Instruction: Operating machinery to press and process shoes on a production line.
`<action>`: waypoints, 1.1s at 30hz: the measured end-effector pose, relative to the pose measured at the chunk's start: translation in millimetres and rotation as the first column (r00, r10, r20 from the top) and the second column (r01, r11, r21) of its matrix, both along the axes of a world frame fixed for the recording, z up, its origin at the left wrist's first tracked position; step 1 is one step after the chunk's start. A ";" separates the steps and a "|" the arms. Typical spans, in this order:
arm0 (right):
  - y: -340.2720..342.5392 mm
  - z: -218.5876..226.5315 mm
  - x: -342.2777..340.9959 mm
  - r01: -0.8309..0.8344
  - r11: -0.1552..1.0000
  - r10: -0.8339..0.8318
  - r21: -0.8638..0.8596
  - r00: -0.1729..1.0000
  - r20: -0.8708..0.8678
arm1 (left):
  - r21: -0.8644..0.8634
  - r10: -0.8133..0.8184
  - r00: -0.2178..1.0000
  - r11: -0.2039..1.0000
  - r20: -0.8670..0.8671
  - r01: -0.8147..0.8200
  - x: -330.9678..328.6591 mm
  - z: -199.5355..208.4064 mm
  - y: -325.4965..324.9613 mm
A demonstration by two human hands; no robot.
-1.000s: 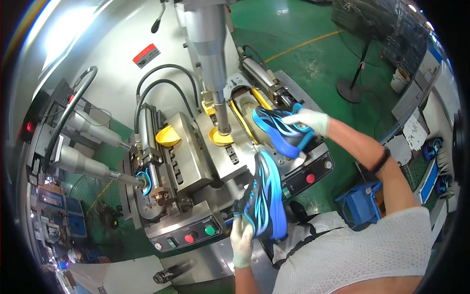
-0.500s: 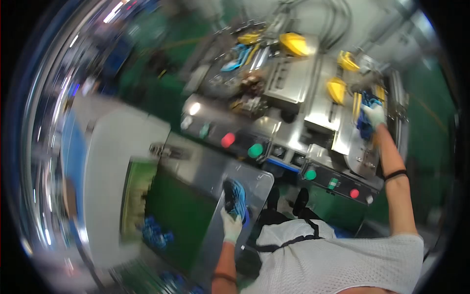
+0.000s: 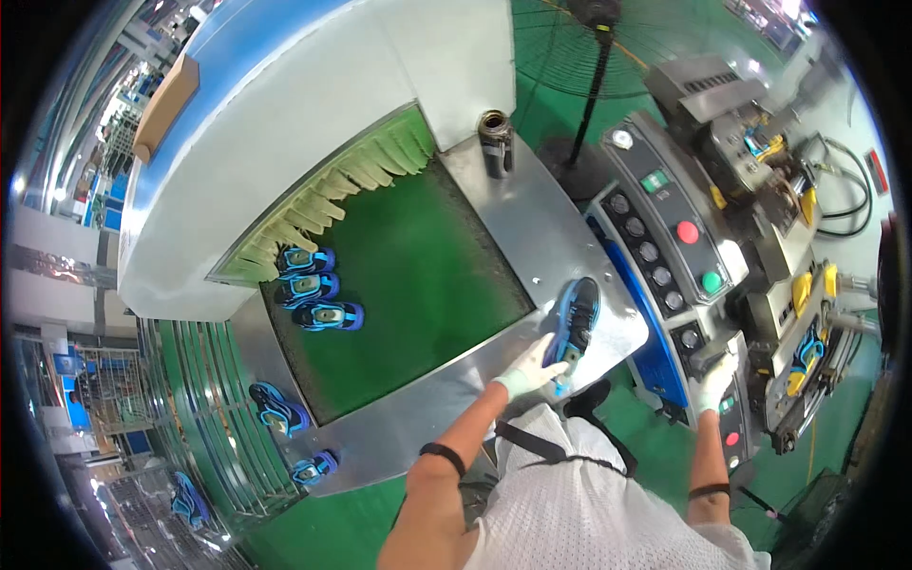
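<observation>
A black and blue sports shoe (image 3: 579, 318) lies on the steel ledge in front of me, its toe pointing away. My left hand (image 3: 534, 369), in a white glove, is closed around its heel end, thumb on one side and fingers on the other. My right hand (image 3: 714, 383), also gloved, rests on the right control panel, over the spot beside a small green switch (image 3: 727, 404). It holds nothing, and its fingers reach forward, partly hidden. Beyond it, a blue shoe piece (image 3: 807, 353) sits in the machine between yellow pads (image 3: 802, 293).
Three shoes (image 3: 328, 316) stand on the green conveyor belt (image 3: 408, 275) by a fringed opening (image 3: 323, 199). More shoes (image 3: 278, 408) lie near a wire rack (image 3: 204, 380). A dark cup-like container (image 3: 495, 142) and a floor fan (image 3: 594, 76) stand at the far side.
The view has swung left. My right hand has left the blue piece in the right machine and come down to the control panel. My left hand stays on the shoe.
</observation>
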State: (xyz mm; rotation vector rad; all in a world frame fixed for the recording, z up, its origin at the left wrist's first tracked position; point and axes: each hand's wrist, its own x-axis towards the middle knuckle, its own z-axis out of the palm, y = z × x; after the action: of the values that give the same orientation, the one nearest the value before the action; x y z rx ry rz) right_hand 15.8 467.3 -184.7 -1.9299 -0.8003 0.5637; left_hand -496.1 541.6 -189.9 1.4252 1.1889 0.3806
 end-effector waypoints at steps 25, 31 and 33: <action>104.1 130.2 -496.3 -0.926 0.264 0.935 -0.268 0.314 -0.164 | 0.650 0.500 0.815 0.729 -0.294 -0.213 -248.0 80.4 31.8; 92.2 135.1 -388.4 -0.850 0.520 0.850 -0.082 0.525 -0.049 | 0.732 -0.093 0.996 0.679 0.010 0.056 -31.6 170.9 70.3; 83.8 165.1 -312.3 -0.808 0.584 0.770 -0.077 0.582 -0.262 | 0.690 -0.297 0.944 0.714 0.145 0.119 27.7 222.3 88.4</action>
State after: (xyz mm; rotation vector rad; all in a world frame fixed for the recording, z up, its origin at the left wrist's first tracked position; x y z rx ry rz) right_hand -296.5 551.1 -19.7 -1.5402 -1.5377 1.4082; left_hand -468.4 630.0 32.3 2.0484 0.6769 0.8683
